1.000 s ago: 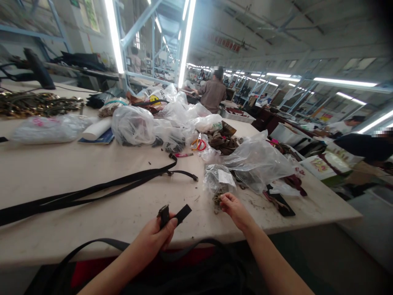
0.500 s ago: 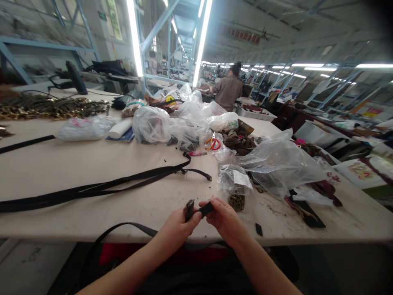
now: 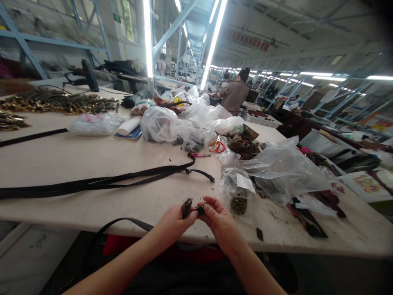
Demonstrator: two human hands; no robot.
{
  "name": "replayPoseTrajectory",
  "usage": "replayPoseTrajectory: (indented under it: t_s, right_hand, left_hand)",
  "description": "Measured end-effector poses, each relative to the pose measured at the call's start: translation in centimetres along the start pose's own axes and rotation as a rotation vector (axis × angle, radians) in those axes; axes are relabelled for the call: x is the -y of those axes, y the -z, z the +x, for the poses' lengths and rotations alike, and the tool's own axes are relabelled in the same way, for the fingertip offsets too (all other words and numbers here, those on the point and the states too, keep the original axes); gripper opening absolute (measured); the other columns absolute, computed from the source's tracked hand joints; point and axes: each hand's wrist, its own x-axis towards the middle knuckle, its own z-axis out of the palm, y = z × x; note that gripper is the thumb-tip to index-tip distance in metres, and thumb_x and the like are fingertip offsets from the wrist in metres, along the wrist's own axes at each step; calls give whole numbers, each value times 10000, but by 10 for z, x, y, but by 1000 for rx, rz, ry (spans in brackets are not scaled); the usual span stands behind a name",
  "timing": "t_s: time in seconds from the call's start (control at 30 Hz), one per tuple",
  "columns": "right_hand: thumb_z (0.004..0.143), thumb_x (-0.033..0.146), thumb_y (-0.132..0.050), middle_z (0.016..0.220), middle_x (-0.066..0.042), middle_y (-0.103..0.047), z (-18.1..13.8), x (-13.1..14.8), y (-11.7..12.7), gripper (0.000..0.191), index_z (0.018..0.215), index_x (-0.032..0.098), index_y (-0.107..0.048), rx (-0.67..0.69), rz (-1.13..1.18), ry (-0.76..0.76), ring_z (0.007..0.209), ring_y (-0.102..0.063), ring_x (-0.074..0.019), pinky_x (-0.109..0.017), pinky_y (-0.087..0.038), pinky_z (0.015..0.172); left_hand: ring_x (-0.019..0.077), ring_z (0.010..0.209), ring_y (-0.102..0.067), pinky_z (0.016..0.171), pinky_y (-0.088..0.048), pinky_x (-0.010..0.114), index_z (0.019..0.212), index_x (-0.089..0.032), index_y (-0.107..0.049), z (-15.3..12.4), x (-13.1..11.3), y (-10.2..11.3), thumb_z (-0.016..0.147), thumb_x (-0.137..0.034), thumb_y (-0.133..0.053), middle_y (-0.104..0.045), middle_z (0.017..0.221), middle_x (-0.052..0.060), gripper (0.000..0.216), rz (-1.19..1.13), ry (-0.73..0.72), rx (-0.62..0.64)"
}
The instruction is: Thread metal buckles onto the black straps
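Note:
My left hand (image 3: 174,221) is closed around a black strap (image 3: 135,221), whose loose length loops over the table's front edge. A dark piece (image 3: 186,207), perhaps a buckle or folded strap end, sticks up from this hand's thumb side. My right hand (image 3: 220,223) pinches the short black end (image 3: 199,210) of the strap between thumb and fingers, close beside the left hand. Fingers hide part of what lies between the two hands. Beyond them, several long black straps (image 3: 101,180) with small buckles at their ends lie across the table.
A clear bag of small brass-coloured parts (image 3: 238,205) sits ahead of my right hand. A small black piece (image 3: 259,234) lies near the table's front edge. Farther back are scissors (image 3: 218,146), plastic bags (image 3: 159,123) and bunched straps with metal fittings (image 3: 61,101). Another person (image 3: 235,96) stands beyond.
My view has turned a little to the left. The right fingers have shifted on the strap end, and less of it shows between the hands now.

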Motion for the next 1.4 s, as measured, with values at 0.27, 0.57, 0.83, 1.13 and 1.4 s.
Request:
replayPoseTrajectory:
  t_s: [0.27, 0.57, 0.83, 1.13, 1.4]
  right_hand:
    - [864, 446, -450, 1032, -51, -579, -20, 13, 3, 334, 1077, 253, -622, 182, -671, 464, 966, -508, -201, -324, -385, 891]
    - [811, 426, -560, 879, -25, -609, -27, 37, -16, 190, 797, 242, -606, 214, -237, 405, 875, -557, -175, -312, -436, 809]
    - [824, 498, -507, 517, 60, -365, -29, 41, -27, 350, 728, 163, -482, 423, -437, 146, 455, -261, -54, -202, -189, 431]
    - [732, 576, -572, 492, 88, -312, -28, 36, -36, 410, 853, 193, -490, 328, -252, 52, 409, -204, -48, -190, -124, 392]
    - [776, 462, -588, 671, 8, -494, -22, 43, -23, 287, 896, 205, -626, 330, -392, 201, 542, -346, -84, -226, -288, 505]
  left_hand:
    - [100, 493, -358, 507, -334, 229, 763, -179, -405, -17, -15, 5, 847, -459, -386, -386, 530, -59, 293, -317, -39, 131]
    - [162, 772, -518, 734, -394, 264, 864, -163, -532, -23, -30, 14, 893, -387, -323, -563, 788, 30, 307, -8, -163, -12]
    - [235, 1013, -582, 868, -425, 339, 1151, -195, -546, -20, -33, 20, 807, -105, -368, -635, 1111, 92, 398, 565, -156, -198]
    - [253, 964, -598, 848, -445, 377, 1213, -216, -523, -13, -14, 18, 843, -128, -365, -650, 1055, 102, 412, 773, -191, -167]
    - [273, 974, -529, 839, -391, 388, 1055, -175, -580, -22, -26, 26, 780, -316, -568, -603, 1041, 109, 309, 565, -285, -197]
